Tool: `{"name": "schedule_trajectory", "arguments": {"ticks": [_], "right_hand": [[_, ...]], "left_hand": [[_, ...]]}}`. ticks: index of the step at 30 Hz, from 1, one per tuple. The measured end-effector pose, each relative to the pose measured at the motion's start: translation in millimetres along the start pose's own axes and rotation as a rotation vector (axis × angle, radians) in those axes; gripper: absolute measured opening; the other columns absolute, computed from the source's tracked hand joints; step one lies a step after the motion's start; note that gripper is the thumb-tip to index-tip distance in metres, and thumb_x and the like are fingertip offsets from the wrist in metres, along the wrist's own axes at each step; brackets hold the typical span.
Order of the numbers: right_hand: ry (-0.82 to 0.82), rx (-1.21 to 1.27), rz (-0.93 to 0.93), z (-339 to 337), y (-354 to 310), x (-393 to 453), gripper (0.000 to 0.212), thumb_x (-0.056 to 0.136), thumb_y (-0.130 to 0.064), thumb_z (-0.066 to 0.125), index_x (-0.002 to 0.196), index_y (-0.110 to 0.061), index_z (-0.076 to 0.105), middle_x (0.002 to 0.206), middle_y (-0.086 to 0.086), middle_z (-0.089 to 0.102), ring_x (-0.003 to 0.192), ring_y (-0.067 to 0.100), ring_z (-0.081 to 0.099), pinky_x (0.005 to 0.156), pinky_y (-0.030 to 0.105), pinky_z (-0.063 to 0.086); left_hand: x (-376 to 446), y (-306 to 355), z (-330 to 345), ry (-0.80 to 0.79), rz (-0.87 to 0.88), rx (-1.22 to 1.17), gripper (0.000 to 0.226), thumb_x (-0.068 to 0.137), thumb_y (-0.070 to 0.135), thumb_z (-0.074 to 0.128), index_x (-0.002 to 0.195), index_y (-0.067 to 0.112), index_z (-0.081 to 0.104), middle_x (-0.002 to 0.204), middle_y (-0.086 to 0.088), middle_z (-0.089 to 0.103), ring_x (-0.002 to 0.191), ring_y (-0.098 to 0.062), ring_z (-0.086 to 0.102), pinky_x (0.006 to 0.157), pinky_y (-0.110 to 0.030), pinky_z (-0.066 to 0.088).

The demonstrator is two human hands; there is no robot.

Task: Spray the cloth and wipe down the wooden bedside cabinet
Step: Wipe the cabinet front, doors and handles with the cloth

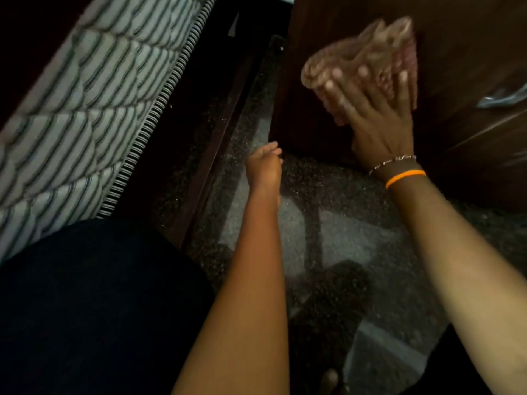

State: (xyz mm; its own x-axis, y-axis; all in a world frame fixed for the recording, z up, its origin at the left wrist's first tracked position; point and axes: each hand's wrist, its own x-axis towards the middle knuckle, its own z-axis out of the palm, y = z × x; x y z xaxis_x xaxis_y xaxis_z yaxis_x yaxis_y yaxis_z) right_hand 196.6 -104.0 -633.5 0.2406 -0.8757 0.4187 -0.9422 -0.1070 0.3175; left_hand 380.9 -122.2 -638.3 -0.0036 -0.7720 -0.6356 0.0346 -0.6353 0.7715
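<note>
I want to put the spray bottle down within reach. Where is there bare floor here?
The dark speckled floor shows a bare patch bordered by the dark wooden bed rail, the brown wooden bedside cabinet and the two forearms. It is crowded at the cabinet face, where the right hand presses the pink crumpled cloth, and near the left hand.

No writing, label, brand, number or sign can be read anywhere in this view; the surfaces around both hands carry only pattern and wood grain, and much of the picture is dark or blurred.
</note>
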Motion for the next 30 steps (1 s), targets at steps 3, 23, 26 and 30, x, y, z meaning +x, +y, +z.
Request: {"name": "schedule_trajectory", "arguments": {"ticks": [3, 23, 26, 30], "right_hand": [[0.028, -0.086, -0.001, -16, 6, 24, 0.062, 0.093, -0.008, 0.043, 0.146, -0.029, 0.019, 0.153, -0.009, 0.026, 0.14, 0.013, 0.018, 0.107, 0.051, 0.01], [-0.373, -0.124, -0.322, 104, -11, -85, 0.056, 0.081, -0.009, 0.032, 0.137, -0.01, 0.038, 0.135, 0.001, 0.054, 0.117, 0.022, 0.058, 0.118, 0.029, -0.005], [-0.313, -0.114, -0.078, 78, -11, -81, 0.065, 0.083, -0.014, 0.043, 0.145, -0.025, 0.024, 0.146, -0.009, 0.04, 0.128, 0.016, 0.046, 0.117, 0.032, -0.007], [-0.023, -0.061, 0.182, 30, -26, -23, 0.073, 0.08, -0.022, 0.058, 0.144, -0.026, 0.023, 0.149, -0.009, 0.036, 0.135, 0.014, 0.023, 0.113, 0.041, 0.002]], "left_hand": [[-4, 2, 7, -0.014, -0.004, -0.014, 0.041, 0.091, -0.004, 0.034, 0.124, 0.006, 0.056, 0.126, -0.011, 0.058, 0.107, -0.02, 0.057, 0.084, -0.024, 0.042], [0, -45, -29, 0.03, -0.109, 0.11, 0.033, 0.094, 0.005, 0.036, 0.119, 0.006, 0.058, 0.106, -0.007, 0.058, 0.093, -0.018, 0.054, 0.066, -0.018, 0.04], [-6, -36, -18, 0.003, -0.099, 0.111, 0.032, 0.094, 0.005, 0.038, 0.118, 0.004, 0.058, 0.108, -0.01, 0.06, 0.092, -0.018, 0.056, 0.078, -0.022, 0.045], [-12, -10, 11, -0.041, -0.049, 0.153, 0.031, 0.093, 0.006, 0.042, 0.122, 0.006, 0.054, 0.078, 0.002, 0.054, 0.067, -0.008, 0.051, 0.052, -0.011, 0.04]]}}
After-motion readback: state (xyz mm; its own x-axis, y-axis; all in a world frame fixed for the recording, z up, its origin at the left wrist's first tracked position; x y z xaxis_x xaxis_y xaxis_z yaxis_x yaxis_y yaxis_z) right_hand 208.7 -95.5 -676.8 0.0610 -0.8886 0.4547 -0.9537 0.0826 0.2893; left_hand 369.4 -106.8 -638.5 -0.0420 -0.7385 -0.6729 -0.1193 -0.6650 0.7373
